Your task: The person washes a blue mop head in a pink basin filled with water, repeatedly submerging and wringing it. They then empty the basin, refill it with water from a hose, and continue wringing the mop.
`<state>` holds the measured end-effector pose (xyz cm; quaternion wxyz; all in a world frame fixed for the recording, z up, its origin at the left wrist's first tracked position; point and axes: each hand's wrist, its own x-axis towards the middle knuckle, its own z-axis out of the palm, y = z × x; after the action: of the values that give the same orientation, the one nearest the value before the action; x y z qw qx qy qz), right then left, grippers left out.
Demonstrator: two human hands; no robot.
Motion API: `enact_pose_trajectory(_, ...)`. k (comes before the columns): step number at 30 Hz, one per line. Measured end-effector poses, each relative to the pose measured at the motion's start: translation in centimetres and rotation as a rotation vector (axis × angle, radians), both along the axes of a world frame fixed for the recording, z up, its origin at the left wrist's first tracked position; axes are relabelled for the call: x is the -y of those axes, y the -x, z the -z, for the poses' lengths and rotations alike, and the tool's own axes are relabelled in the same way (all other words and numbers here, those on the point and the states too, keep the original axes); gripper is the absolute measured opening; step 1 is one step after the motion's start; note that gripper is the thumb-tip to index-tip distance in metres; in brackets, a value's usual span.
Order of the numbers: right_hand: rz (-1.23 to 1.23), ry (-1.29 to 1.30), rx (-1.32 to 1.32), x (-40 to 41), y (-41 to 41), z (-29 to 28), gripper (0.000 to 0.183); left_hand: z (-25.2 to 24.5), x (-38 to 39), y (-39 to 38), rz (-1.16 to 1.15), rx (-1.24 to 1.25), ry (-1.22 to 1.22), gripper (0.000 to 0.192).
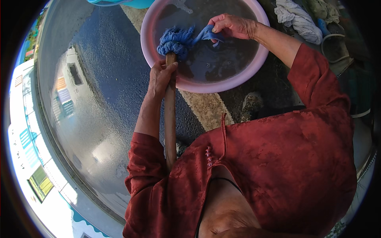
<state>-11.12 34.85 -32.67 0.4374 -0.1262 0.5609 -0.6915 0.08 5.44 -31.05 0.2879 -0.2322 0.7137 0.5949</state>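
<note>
My left hand (pixel 162 74) is wrapped around a wooden pole (pixel 170 116) just below its head. Bunched, frayed blue cloth (pixel 175 41) forms that head, as on a rag mop. One strip of the cloth (pixel 205 34) stretches out to the right. My right hand (pixel 230 27) pinches the end of this strip between thumb and fingers. The cloth and both hands are at or over a round pink basin (pixel 221 87) holding murky grey water (pixel 214 68). Whether the underside of the cloth touches the water cannot be told. The pole's lower end reaches my red shirt.
A turquoise basin (pixel 137 3) stands at the top edge. Twisted whitish cloth (pixel 297 22) lies to the right, near a pale curved handle or hoop (pixel 324 44). Wet dark pavement (pixel 116 68) with a pale stripe (pixel 205 107) runs under the pink basin. A white building (pixel 32 160) shows at far left.
</note>
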Motion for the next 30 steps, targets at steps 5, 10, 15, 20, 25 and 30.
enact_pose_trajectory(5, -0.049, 0.13, 0.101, 1.6, -1.3, 0.0, 0.027, -2.3, -2.8, 0.9, 0.133, -0.561, 0.459, 0.034)
enact_pose_trajectory(10, -0.045, 0.1, 0.041, 3.0, -2.4, -1.3, 0.029, -4.2, -6.3, 0.8, 0.008, -0.357, 0.009, 0.018)
enact_pose_trajectory(15, -0.059, 0.004, -0.04, 3.3, -2.7, -1.8, 0.029, -4.0, -6.8, 0.8, -0.022, -0.329, 0.032, 0.016)
enact_pose_trajectory(20, -0.063, -0.058, -0.177, 3.3, -2.8, -1.6, 0.03, -4.1, -6.7, 0.8, -0.01, -0.357, 0.05, 0.015)
enact_pose_trajectory(25, -0.074, -0.051, -0.134, 3.4, -2.9, -2.0, 0.026, -3.3, -5.9, 0.8, -0.005, -0.34, 0.093, 0.012)
enact_pose_trajectory(30, -0.025, -0.025, -0.091, 2.6, -2.2, -0.9, 0.023, -4.0, -4.1, 0.3, -0.115, -0.325, 0.002, 0.009)
